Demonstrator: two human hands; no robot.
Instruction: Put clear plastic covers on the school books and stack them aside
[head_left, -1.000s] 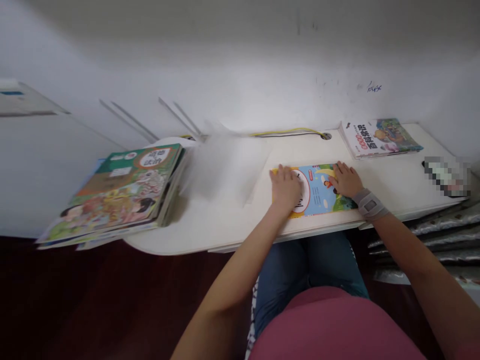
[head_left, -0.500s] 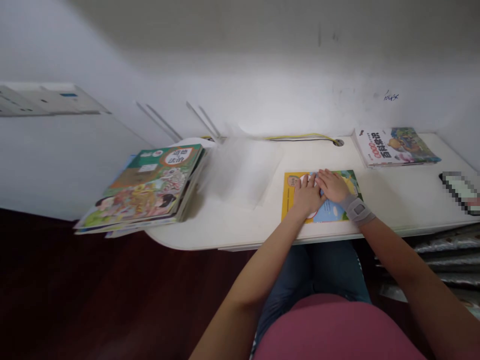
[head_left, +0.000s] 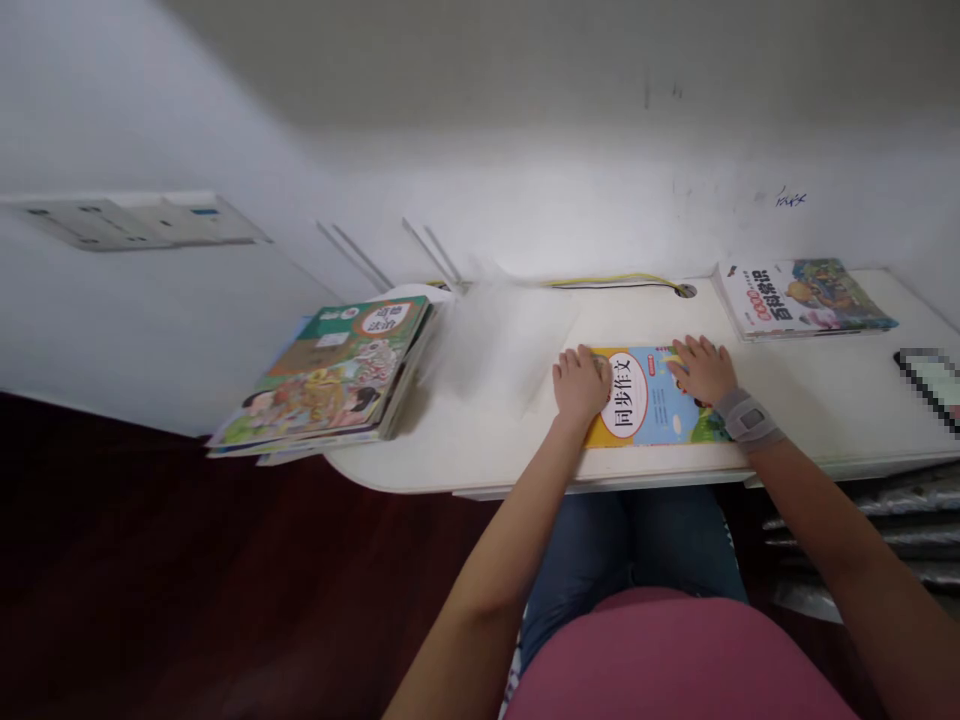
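A book [head_left: 649, 405] with a yellow and blue cover lies flat near the front edge of the white desk [head_left: 450, 455]. My left hand [head_left: 583, 385] rests on the book's left end, fingers stretched out toward the wall. On the right end, my right hand [head_left: 705, 372] lies with fingers spread over the upper part of the cover; a grey band [head_left: 748, 415] circles that wrist. Between the two hands the white oval with the title shows plainly. To the left of the book, clear plastic sheets [head_left: 502, 345] lie on the desk.
A stack of books [head_left: 330, 375] overhangs the desk's rounded left end. Another stack [head_left: 806, 297] sits at the back right, with a phone [head_left: 930, 385] nearer the right edge. A yellow cable [head_left: 622, 277] runs along the wall to a round hole [head_left: 685, 291].
My hands have slid apart from the middle of the cover to its two ends, uncovering the title. The whole view has shifted slightly, with the stacks appearing farther right.
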